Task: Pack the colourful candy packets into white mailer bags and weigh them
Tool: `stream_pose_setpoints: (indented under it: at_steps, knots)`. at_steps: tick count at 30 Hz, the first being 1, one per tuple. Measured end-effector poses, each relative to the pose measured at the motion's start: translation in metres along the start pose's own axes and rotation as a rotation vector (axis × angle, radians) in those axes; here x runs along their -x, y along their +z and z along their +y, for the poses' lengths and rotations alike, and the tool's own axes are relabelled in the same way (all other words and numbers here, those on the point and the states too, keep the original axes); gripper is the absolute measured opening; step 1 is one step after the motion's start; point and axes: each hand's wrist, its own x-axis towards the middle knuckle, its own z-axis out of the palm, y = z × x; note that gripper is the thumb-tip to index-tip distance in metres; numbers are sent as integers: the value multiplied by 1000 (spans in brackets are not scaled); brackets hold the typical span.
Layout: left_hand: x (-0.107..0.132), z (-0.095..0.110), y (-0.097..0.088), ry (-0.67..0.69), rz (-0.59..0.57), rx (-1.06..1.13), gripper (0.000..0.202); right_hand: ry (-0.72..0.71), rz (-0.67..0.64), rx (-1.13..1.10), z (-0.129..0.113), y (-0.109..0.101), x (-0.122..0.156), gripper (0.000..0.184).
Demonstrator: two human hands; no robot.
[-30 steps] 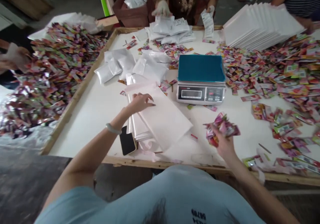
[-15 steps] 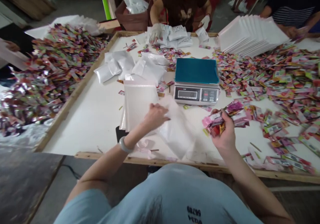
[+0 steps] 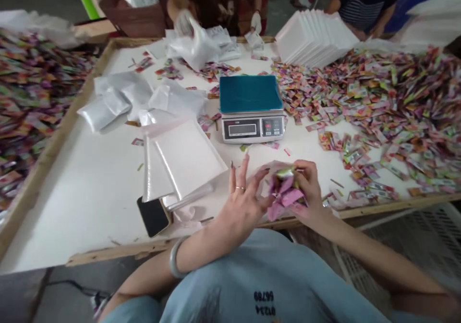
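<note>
My right hand (image 3: 310, 188) is closed around a bunch of pink and purple sachets (image 3: 288, 193). Thin translucent plastic (image 3: 272, 168) shows around the bunch, and part of it is hidden by the fingers. Close on its left is my left hand (image 3: 245, 205), fingers spread, with the thumb at the edge of the sachets. To the left of that hand lie flat white pouches (image 3: 190, 155), overlapping one another. A digital scale (image 3: 252, 121) with a blue-green top stands beyond both hands, nothing on its plate.
Loose sachets (image 3: 360, 102) heap on the right; another heap (image 3: 29, 92) lies past the wooden rim. Filled white bags (image 3: 118, 97) rest left of the scale. A phone (image 3: 153, 215) is near the front edge. Upright white pouches (image 3: 313, 37) and a co-worker's gloved hand (image 3: 184, 22) are across the table.
My left hand has moved from the white pouches to the sachets, and the plastic is now around them. My right hand has come inward with the sachets. The view has shifted right.
</note>
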Motion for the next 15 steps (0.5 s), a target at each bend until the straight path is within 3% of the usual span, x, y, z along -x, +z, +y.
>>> stream_pose_setpoints:
  at_steps: [3,6,8,10,13,15]
  knots:
    - [-1,-2,-3,80,-64,138,25,-107,-203,330,-17,-15,-1,32]
    - [-5,-3,-16,188,-168,281,34,-112,-407,556,-37,-41,-11,50]
    - [-8,-3,-26,184,-218,320,42,-141,-608,537,-47,-62,-21,54]
    - [-11,-2,-33,182,-252,320,43,-164,-770,448,-54,-77,-30,40]
    - [-17,1,-39,224,-238,261,32,-160,-771,506,-58,-73,-38,15]
    - [-20,3,-42,260,-222,205,24,-161,-745,671,-60,-56,-38,21]
